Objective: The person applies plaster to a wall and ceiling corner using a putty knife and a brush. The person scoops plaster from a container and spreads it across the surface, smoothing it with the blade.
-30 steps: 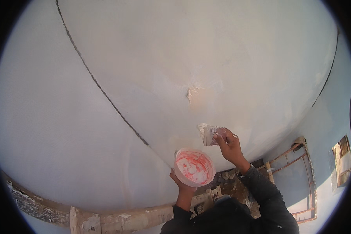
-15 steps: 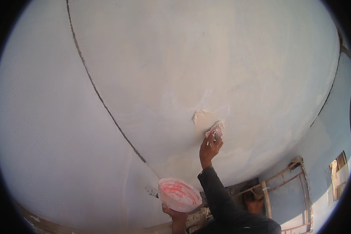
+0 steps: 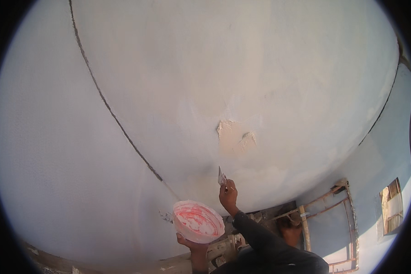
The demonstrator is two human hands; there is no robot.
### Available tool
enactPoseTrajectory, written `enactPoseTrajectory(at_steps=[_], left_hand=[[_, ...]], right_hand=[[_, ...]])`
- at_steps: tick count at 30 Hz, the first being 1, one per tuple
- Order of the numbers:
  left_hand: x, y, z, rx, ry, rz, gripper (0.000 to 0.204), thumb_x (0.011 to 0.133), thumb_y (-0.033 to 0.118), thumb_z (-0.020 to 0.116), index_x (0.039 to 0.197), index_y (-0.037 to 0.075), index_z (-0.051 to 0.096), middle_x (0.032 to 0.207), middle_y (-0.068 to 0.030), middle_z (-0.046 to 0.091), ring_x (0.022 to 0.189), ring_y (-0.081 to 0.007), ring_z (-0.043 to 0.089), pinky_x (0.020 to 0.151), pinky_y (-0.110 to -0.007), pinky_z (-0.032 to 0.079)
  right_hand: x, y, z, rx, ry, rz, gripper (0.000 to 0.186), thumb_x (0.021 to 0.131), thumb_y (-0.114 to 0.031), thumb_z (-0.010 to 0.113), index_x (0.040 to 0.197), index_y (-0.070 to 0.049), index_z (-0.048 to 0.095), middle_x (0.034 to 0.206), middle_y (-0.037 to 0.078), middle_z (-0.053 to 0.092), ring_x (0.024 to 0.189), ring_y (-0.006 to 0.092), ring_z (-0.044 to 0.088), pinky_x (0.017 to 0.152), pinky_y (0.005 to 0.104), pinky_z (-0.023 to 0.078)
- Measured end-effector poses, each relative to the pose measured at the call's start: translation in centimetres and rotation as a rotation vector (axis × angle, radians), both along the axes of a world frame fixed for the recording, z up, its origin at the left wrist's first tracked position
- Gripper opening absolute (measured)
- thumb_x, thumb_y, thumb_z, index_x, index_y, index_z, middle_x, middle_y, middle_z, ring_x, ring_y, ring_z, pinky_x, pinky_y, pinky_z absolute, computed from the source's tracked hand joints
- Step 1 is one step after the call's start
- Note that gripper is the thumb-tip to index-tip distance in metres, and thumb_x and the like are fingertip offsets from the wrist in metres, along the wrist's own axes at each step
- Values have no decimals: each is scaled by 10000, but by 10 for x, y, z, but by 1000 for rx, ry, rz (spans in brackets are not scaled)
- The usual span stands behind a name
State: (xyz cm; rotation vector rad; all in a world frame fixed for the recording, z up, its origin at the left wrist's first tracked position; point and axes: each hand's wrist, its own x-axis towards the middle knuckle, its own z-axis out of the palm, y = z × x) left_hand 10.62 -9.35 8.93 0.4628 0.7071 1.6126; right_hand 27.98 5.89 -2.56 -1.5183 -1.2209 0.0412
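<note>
My left hand (image 3: pixel 192 244) supports a shallow bowl (image 3: pixel 176 223), its inside red and smeared with white paste. My right hand (image 3: pixel 228 195) grips a putty knife (image 3: pixel 221 176), its small pointed blade up and coated with pale paste. The blade is near the pale wall (image 3: pixel 278 82), just below a fresh patch of paste (image 3: pixel 232 140) with thick ridges at its upper left and right. Whether the blade touches the wall I cannot tell. A dark, white-speckled shape (image 3: pixel 165 216) shows beside the bowl's left rim; what it is stays unclear.
A dark groove (image 3: pixel 106 102) runs down the wall at left, and another (image 3: pixel 382 113) at right. Lower right stands a rusty metal frame (image 3: pixel 306 228), with a window opening (image 3: pixel 392 205) beyond. Clutter (image 3: pixel 230 244) lies below, behind my right arm.
My right hand has come down and left from the patch with the putty knife, leaving a ridge of paste on the wall. The bowl and the wall sit slightly farther left and higher in view.
</note>
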Motion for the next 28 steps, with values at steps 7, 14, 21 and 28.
enactPoseTrajectory(at_steps=[7,14,21,28], left_hand=[[-15,-2,-29,13,-192,-165,986,875,814,449,1606,153,408,1589,-142,473,1428,-382,496,1156,-590,447],[-32,-9,-50,-19,-32,-503,987,873,802,471,1593,129,428,1567,-156,504,1398,-385,529,1151,-583,455],[-29,-16,-15,-178,-98,-423,1030,861,793,524,1585,67,429,1530,-166,550,1379,-367,562,1166,-535,457],[-45,-8,8,-486,-318,-384,834,955,662,501,1553,80,488,1547,-166,553,1377,-370,566,1161,-549,448]], right_hand=[[43,-84,67,-90,1092,533,312,1092,-244,633,1299,-12,665,1103,62,736,961,163,723,823,384,637],[60,-72,87,-44,905,385,295,1088,-222,634,1249,14,708,1068,52,736,906,155,713,801,370,635],[30,-122,106,-193,905,482,271,1094,-185,606,1256,14,690,1060,51,743,903,138,709,783,342,622],[-24,-145,136,-290,1244,596,385,1108,-258,579,1409,-16,576,1242,135,720,1079,202,715,956,348,596]])
